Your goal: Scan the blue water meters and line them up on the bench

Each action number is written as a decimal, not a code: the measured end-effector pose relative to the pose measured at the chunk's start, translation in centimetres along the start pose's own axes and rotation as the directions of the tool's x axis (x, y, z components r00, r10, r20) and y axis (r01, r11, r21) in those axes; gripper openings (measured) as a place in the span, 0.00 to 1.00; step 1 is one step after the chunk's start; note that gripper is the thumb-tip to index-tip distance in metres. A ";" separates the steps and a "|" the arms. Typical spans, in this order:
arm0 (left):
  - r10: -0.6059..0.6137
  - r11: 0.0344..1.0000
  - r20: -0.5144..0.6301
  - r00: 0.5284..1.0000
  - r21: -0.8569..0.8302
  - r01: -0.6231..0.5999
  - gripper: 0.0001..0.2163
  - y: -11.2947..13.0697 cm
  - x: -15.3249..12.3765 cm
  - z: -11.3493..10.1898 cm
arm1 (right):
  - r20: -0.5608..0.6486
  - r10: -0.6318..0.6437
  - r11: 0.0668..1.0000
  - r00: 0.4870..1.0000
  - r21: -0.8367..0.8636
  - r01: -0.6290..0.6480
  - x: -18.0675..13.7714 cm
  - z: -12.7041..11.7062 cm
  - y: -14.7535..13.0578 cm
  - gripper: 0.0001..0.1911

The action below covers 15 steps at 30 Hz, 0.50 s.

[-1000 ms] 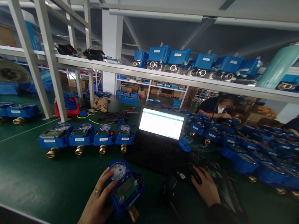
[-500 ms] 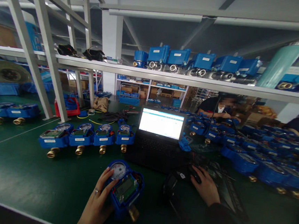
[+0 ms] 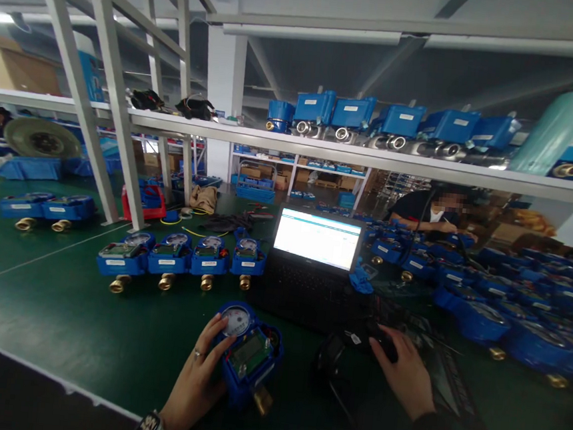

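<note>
Fingers of the left hand [image 3: 196,388] are curling loosely around the near side of a blue water meter [image 3: 248,357], which is lying on the green table [image 3: 57,315] just in front of the open laptop [image 3: 312,264]. Beside it, the right hand [image 3: 405,376] is resting palm-down, fingers draped over what is probably a dark mouse [image 3: 381,337], too dim to tell for sure.

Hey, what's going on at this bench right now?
A person sits at a green workbench. Their left hand grips a blue water meter with its dial and circuit board exposed, while the right hand rests on a black mouse beside an open laptop. A row of four similar meters stands behind, and another person works at the far side.
</note>
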State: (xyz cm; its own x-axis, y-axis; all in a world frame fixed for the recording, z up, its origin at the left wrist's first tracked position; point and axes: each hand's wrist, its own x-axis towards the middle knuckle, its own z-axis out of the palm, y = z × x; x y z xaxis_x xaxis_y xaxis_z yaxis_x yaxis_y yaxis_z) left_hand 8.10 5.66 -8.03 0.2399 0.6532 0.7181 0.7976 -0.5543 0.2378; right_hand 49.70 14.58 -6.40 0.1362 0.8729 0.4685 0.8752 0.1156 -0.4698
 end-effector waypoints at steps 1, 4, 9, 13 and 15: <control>0.008 1.000 -0.007 1.000 -0.005 -0.008 0.32 0.1 0.1 -0.1 | 0.159 0.043 0.998 0.986 0.044 -0.051 -1.1 -0.5 -1.5 0.30; 0.016 0.999 -0.033 0.999 -0.033 -0.018 0.32 0.2 0.5 -0.4 | 0.493 0.025 0.993 0.869 0.087 -0.078 -4.6 -1.5 -5.6 0.35; 0.026 0.999 -0.038 0.999 -0.027 -0.027 0.32 0.2 0.8 -0.6 | 0.522 0.073 0.948 0.850 0.227 -0.221 -8.2 -2.3 -8.9 0.32; 0.042 0.999 -0.040 0.998 -0.028 -0.043 0.30 0.2 0.8 -0.6 | 0.577 0.045 0.674 0.816 0.585 -0.451 -12.2 -3.7 -10.3 0.28; 0.040 0.999 -0.039 0.998 -0.030 -0.041 0.30 0.2 0.8 -0.6 | 0.563 0.085 0.613 0.822 0.621 -0.488 -14.5 -4.2 -11.3 0.23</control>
State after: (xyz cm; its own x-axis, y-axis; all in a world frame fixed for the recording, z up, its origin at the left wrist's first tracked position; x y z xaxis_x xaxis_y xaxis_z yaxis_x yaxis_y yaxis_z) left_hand 8.12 5.78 -7.04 0.2498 0.6101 0.7519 0.7703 -0.5958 0.2276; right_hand 39.75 -1.31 -4.74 -0.0749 0.9943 -0.0753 0.1816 -0.0607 -0.9815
